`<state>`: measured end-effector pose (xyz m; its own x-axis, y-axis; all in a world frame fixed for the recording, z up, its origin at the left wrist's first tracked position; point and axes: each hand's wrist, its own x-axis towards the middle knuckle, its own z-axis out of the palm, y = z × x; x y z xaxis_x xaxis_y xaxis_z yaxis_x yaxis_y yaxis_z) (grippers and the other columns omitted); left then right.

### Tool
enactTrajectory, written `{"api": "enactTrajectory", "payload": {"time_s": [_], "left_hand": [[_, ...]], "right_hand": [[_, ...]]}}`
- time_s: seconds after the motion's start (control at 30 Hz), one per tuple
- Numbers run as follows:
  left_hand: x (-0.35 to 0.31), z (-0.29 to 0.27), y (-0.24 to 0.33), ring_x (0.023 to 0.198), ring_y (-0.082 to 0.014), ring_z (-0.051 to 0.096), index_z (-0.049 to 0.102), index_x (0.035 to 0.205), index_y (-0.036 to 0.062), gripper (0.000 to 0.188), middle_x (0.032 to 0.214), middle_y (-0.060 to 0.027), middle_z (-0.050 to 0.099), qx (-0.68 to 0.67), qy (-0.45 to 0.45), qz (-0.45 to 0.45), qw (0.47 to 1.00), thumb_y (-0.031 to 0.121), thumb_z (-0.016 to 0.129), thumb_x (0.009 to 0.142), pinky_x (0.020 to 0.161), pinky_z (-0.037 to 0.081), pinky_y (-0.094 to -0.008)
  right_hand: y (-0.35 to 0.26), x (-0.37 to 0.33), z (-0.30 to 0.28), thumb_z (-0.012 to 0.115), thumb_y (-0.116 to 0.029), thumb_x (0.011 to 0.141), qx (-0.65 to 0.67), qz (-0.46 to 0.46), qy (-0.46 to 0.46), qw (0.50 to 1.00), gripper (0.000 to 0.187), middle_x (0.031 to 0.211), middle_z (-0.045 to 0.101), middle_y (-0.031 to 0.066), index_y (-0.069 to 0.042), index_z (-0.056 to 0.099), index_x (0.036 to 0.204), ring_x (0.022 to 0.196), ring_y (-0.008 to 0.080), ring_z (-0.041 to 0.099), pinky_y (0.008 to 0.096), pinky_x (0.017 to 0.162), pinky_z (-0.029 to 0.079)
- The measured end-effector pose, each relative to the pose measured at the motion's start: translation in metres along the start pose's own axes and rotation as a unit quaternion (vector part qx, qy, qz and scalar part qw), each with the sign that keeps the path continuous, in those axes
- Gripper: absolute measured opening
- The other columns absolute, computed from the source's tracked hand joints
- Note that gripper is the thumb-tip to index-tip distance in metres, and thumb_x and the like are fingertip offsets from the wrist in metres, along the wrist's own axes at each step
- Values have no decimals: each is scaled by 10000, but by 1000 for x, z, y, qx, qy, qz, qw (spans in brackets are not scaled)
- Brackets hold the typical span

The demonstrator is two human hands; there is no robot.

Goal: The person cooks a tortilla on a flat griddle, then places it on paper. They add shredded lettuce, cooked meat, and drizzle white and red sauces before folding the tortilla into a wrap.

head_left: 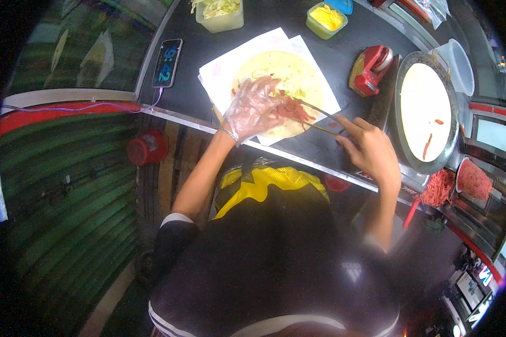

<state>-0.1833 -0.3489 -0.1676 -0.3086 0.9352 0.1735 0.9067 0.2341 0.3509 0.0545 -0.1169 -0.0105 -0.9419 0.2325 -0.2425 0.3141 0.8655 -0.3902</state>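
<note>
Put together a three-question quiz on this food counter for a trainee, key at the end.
1. What tool does the right hand hold?
2. True or false: the phone lies to the right of the round flatbread.
3. Fill in the blank: the clear glove is worn on the ____ hand.

Key:
1. Tongs.
2. False; it lies to the left.
3. Left: the left hand is gloved, the right is bare.

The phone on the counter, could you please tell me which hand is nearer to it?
Left: the gloved left hand is at the flatbread, right of and below the phone in the view; the right hand, holding tongs, is farther right.
</note>
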Motion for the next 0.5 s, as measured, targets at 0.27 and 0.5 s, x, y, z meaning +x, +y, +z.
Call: {"api": "enactTrajectory", "payload": {"time_s": [0.27, 0.5], "left_hand": [[-22, -12, -11, 1545, -292, 561, 860, 1067, 175, 291, 1528, -22, 731, 101, 57, 25, 993, 449, 773, 1022, 1350, 336, -623], [-17, 9, 0, 1557, -318, 535, 849, 1122, 182, 269, 1592, -53, 672, 121, 30, -13, 992, 416, 813, 994, 1326, 362, -654]], "right_hand": [[8, -17, 15, 799, -222, 1052, 12, 80, 43, 996, 408, 988, 732, 195, -108, 799, 1443, 875, 441, 745, 544, 795, 567], [-10, -37, 7, 798, -221, 1061, 64, 90, 65, 992, 392, 961, 734, 223, -62, 807, 1419, 870, 455, 751, 539, 803, 572]]}}
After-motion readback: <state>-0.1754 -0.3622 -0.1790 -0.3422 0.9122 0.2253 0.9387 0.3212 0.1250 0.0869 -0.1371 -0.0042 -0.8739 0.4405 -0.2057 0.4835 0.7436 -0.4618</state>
